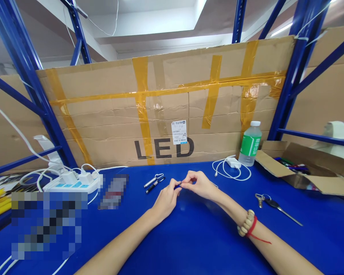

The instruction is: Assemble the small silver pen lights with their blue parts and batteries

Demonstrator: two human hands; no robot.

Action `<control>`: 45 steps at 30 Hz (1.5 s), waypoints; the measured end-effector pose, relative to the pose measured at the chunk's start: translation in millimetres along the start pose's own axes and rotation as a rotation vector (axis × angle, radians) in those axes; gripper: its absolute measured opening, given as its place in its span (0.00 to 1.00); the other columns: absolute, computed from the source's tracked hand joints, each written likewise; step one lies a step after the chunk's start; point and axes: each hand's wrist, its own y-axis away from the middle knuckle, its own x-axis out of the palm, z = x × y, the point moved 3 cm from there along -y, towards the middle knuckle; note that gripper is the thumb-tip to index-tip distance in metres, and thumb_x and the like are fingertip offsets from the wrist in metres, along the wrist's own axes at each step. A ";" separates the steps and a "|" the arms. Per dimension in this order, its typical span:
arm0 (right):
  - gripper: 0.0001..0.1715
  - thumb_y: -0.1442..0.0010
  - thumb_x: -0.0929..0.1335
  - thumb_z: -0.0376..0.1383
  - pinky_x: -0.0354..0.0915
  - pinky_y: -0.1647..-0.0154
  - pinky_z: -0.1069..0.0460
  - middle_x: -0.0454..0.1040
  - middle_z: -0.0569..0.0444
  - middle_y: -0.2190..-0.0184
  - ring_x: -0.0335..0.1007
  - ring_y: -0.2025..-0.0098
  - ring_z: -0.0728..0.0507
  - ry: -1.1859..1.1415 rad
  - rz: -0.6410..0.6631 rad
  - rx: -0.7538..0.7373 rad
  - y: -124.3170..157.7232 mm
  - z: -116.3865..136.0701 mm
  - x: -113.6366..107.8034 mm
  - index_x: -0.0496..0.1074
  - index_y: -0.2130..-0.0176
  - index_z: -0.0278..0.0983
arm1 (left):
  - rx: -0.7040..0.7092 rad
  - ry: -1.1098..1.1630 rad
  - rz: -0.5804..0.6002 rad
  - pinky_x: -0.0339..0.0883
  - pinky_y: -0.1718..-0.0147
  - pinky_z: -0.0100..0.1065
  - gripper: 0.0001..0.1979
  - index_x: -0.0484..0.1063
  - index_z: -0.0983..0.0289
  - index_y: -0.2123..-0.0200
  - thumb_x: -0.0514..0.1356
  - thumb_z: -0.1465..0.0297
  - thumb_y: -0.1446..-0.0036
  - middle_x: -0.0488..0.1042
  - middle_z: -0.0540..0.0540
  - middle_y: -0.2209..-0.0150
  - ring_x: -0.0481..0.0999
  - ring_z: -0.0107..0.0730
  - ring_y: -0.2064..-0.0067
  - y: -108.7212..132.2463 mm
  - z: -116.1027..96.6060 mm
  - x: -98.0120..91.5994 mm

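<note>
My left hand [164, 199] is closed, its fingertips pinching a small dark blue object [177, 186] above the middle of the table. My right hand [201, 185] meets it from the right, thumb and forefinger pressed together at the object's end. Fingers cover most of this object, so its exact kind is hidden. Just left of my left hand lie a thin silver cylinder [150, 183] with a clip and a similar black cylinder [151, 187]. On my right wrist are a bead bracelet and a red string.
A white power strip [74, 187] with plugs and cables sits left, near a blurred flat rectangle [114, 192]. Rightward are a coiled white cable with a charger [234, 163], a bottle [250, 144], keys [272, 203] and an open cardboard box [301, 180]. A cardboard sheet [111, 126] stands behind the table.
</note>
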 end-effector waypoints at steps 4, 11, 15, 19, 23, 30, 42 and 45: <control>0.15 0.56 0.70 0.41 0.56 0.77 0.57 0.68 0.56 0.80 0.60 0.78 0.53 0.004 0.012 0.097 2.0 1.2 0.1 0.67 0.81 0.32 | 0.022 -0.029 -0.013 0.62 0.69 0.30 0.05 0.56 0.62 0.66 0.44 0.69 0.40 0.70 0.53 0.70 0.70 0.31 0.70 0.2 0.6 1.2; 0.19 0.58 0.71 0.46 0.54 0.83 0.59 0.64 0.58 0.86 0.56 0.83 0.55 -0.026 0.064 0.265 2.5 -2.2 -0.2 0.68 0.80 0.32 | 0.093 -0.102 -0.066 0.64 0.65 0.31 0.05 0.60 0.62 0.66 0.46 0.70 0.40 0.72 0.54 0.66 0.72 0.32 0.65 -0.9 -3.2 -0.3; 0.22 0.61 0.71 0.48 0.54 0.85 0.59 0.62 0.59 0.87 0.56 0.84 0.55 -0.054 0.076 0.309 2.4 -4.3 -1.0 0.67 0.80 0.32 | 0.152 -0.134 -0.124 0.65 0.64 0.30 0.05 0.63 0.62 0.65 0.48 0.71 0.40 0.72 0.53 0.64 0.72 0.31 0.63 0.1 -3.9 -0.7; 0.23 0.63 0.73 0.48 0.53 0.86 0.60 0.61 0.60 0.88 0.55 0.84 0.56 -0.080 0.056 0.316 2.8 -1.1 -0.8 0.66 0.80 0.32 | 0.192 -0.162 -0.198 0.65 0.64 0.30 0.06 0.65 0.62 0.65 0.49 0.70 0.40 0.72 0.53 0.66 0.72 0.31 0.63 1.1 -3.8 -1.9; 0.23 0.63 0.73 0.49 0.53 0.86 0.60 0.61 0.60 0.88 0.54 0.85 0.56 -0.099 0.035 0.324 2.5 0.6 -0.4 0.66 0.80 0.32 | 0.184 -0.180 -0.235 0.64 0.65 0.31 0.07 0.66 0.63 0.66 0.50 0.69 0.41 0.72 0.53 0.69 0.71 0.31 0.66 0.6 -4.1 -3.7; 0.22 0.64 0.73 0.48 0.56 0.83 0.60 0.63 0.60 0.86 0.57 0.82 0.55 -0.181 0.105 0.355 3.0 0.3 -2.8 0.68 0.79 0.32 | 0.175 -0.046 -0.220 0.64 0.56 0.34 0.10 0.66 0.63 0.57 0.50 0.70 0.41 0.72 0.55 0.58 0.70 0.32 0.56 -0.3 -6.3 -4.7; 0.23 0.65 0.73 0.49 0.55 0.81 0.59 0.64 0.59 0.84 0.57 0.80 0.54 -0.132 0.100 0.292 0.9 5.9 -9.5 0.70 0.79 0.32 | 0.168 0.064 -0.235 0.65 0.58 0.32 0.10 0.67 0.63 0.58 0.48 0.70 0.41 0.72 0.54 0.60 0.71 0.31 0.60 -0.7 -10.6 -4.6; 0.23 0.65 0.73 0.48 0.56 0.80 0.58 0.68 0.56 0.82 0.58 0.80 0.54 -0.047 0.013 0.149 -2.6 7.9 -13.2 0.72 0.75 0.30 | 0.121 0.095 -0.213 0.65 0.61 0.31 0.09 0.66 0.63 0.59 0.49 0.70 0.41 0.72 0.54 0.62 0.71 0.30 0.63 -1.5 -11.7 -4.9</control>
